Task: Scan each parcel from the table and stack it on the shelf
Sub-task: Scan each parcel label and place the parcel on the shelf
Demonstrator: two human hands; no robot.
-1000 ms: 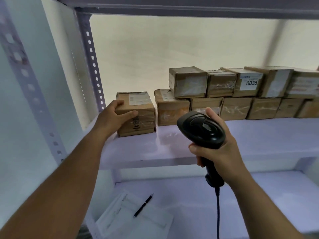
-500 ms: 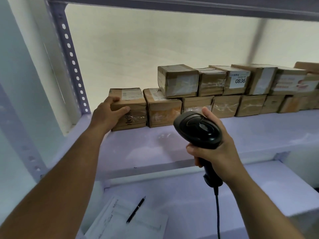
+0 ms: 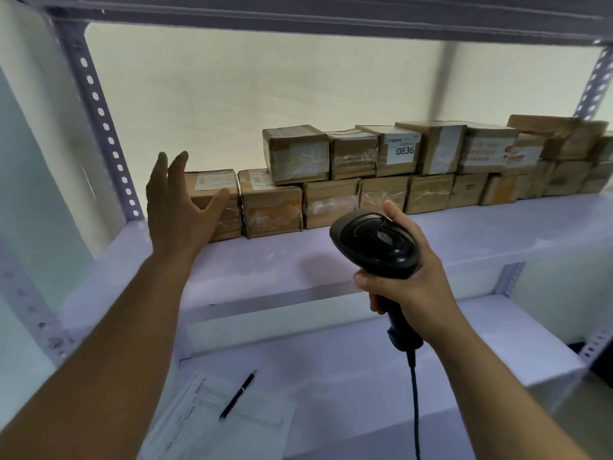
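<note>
My left fingers (image 3: 179,162) are straight and spread, holding nothing; the thumb tip lies across the front face of the end parcel (image 3: 217,189), and I cannot tell whether it touches the cardboard or floats just in front of it; the left hand (image 3: 177,210) covers that parcel's left edge and lower corner, so those are hidden from me. The parcel sits at the left end of the bottom row on the shelf (image 3: 298,263), tight against its neighbour on the right, directly behind my palm. My right hand (image 3: 414,283) is curled tight round the handle of the scanner (image 3: 374,242); the scanner's window faces away from me, unseen; its head hangs before the shelf's front, well right of the end parcel. The cable (image 3: 414,403) drops out of the bottom of the view. The stacked parcels (image 3: 398,187) run right in two tiers and blur toward the far end; only the 0836 label (image 3: 404,150) reads clearly. On the lower board (image 3: 365,360) lie papers (image 3: 215,423), their print too small to read, with a pen (image 3: 238,395) on them.
</note>
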